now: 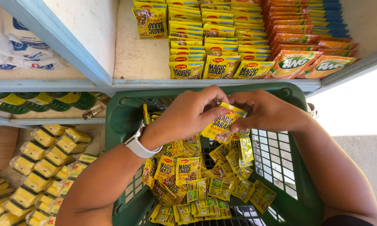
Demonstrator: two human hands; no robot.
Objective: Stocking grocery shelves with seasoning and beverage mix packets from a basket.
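A strip of small yellow seasoning sachets (223, 124) is pinched between the left hand (192, 114) and the right hand (262, 109), both closed on its top edge, so that it hangs free over the green basket (297, 192). Below, loose sachets (197, 184) lie heaped. Beyond, on the shelf (142, 62), yellow sachets (213, 46) and orange packets (305, 46) are laid in overlapping rows, fronts showing.

Bright daylight, overexposed right edge, wide-angle edge distortion.

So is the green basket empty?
No, the green basket holds many yellow sachets, under both hands gripping one.
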